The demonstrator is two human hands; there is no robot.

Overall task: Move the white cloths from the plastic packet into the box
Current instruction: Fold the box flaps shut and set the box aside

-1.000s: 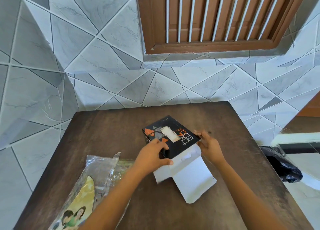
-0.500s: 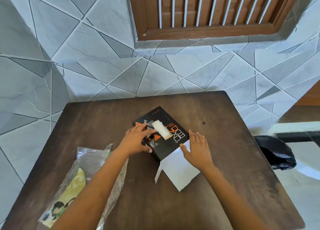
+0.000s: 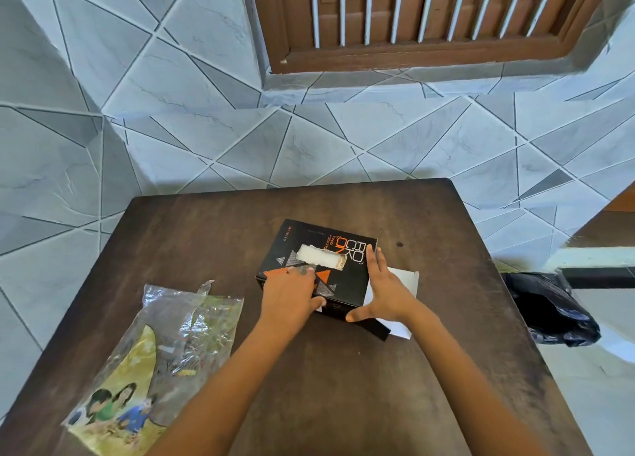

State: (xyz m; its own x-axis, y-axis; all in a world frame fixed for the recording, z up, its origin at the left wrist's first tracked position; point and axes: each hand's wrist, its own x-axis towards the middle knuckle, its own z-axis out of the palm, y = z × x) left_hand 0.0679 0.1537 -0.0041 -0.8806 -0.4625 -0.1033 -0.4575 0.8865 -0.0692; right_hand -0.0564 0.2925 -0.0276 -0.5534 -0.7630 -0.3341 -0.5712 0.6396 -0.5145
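Observation:
A black box [image 3: 347,277] with orange print lies flat in the middle of the dark wooden table [image 3: 378,369]. White cloth [image 3: 318,257] shows through a slot in its top. My left hand [image 3: 290,292] rests palm down on the box's near left corner. My right hand [image 3: 385,292] presses flat against the box's right side, fingers spread, over a white end flap [image 3: 403,280] that sticks out to the right. The crumpled clear plastic packet [image 3: 165,352] with a printed picture lies at the table's near left; no cloth is visible inside it.
A tiled wall stands behind the table, with a wooden shuttered window [image 3: 429,15] above. On the floor to the right of the table sits a black plastic bag [image 3: 553,313].
The box has turned and shifted slightly right. My right hand moved from the white flap to the box's right side, and the flap is now mostly tucked under. My left hand slid to the near left corner.

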